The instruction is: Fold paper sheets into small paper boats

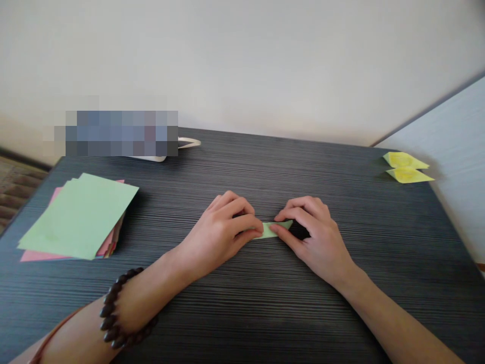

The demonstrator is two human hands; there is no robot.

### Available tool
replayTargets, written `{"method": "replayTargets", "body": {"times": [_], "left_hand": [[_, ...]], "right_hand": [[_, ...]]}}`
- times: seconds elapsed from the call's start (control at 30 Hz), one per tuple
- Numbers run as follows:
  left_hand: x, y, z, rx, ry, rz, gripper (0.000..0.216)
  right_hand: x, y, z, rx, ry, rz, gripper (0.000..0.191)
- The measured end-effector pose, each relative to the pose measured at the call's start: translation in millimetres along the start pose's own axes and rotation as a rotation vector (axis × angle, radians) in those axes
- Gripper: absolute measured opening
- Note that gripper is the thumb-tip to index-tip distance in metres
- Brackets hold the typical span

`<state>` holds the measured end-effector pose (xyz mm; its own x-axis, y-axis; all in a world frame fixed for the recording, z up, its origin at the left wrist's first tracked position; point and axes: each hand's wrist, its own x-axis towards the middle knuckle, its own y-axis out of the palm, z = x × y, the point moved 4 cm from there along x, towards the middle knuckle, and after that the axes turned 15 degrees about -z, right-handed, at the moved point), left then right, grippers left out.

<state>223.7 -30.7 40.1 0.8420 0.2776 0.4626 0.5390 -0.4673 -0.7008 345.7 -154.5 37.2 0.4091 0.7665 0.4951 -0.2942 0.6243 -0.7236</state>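
Observation:
A small folded piece of green paper (269, 231) lies low over the middle of the dark table, narrow and pointed at its right end. My left hand (223, 225) pinches its left part between thumb and fingers, hiding that end. On the other side, my right hand (314, 227) has its thumb on the paper's near edge and its fingers curled behind the far edge. A beaded bracelet (113, 308) circles my left wrist.
A stack of square sheets, green paper (81, 215) on top and pink below, sits at the left. Two folded yellow papers (407, 169) stand at the far right edge of the dark table (257, 313). A blurred-out object (121, 134) is at the back left, by the wall.

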Motion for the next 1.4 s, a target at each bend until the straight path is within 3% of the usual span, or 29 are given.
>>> {"method": "replayTargets", "body": {"times": [0.07, 0.2, 0.63, 0.9, 1.07, 1.23, 1.4], "left_hand": [[0, 2, -1, 0.004, -0.003, 0.048, 0.015], [0, 3, 0, 0.036, -0.052, 0.123, 0.015], [-1, 1, 5, 0.065, -0.027, 0.161, 0.020], [4, -6, 12, -0.041, -0.153, 0.192, 0.006], [5, -10, 15, -0.069, -0.205, 0.177, 0.004], [2, -11, 15, -0.039, -0.130, 0.125, 0.018], [1, -10, 12, -0.073, -0.090, 0.094, 0.013]], "right_hand": [[-1, -1, 2, -0.038, -0.020, -0.013, 0.007], [-3, 1, 2, -0.045, -0.009, 0.089, 0.011], [-1, -2, -13, -0.005, 0.067, 0.198, 0.008], [1, -6, -18, 0.002, 0.122, 0.260, 0.009], [1, -7, -22, 0.000, 0.161, 0.234, 0.008], [1, -10, -21, 0.017, 0.128, 0.186, 0.010], [0, -12, -16, 0.074, 0.046, 0.154, 0.015]]}}
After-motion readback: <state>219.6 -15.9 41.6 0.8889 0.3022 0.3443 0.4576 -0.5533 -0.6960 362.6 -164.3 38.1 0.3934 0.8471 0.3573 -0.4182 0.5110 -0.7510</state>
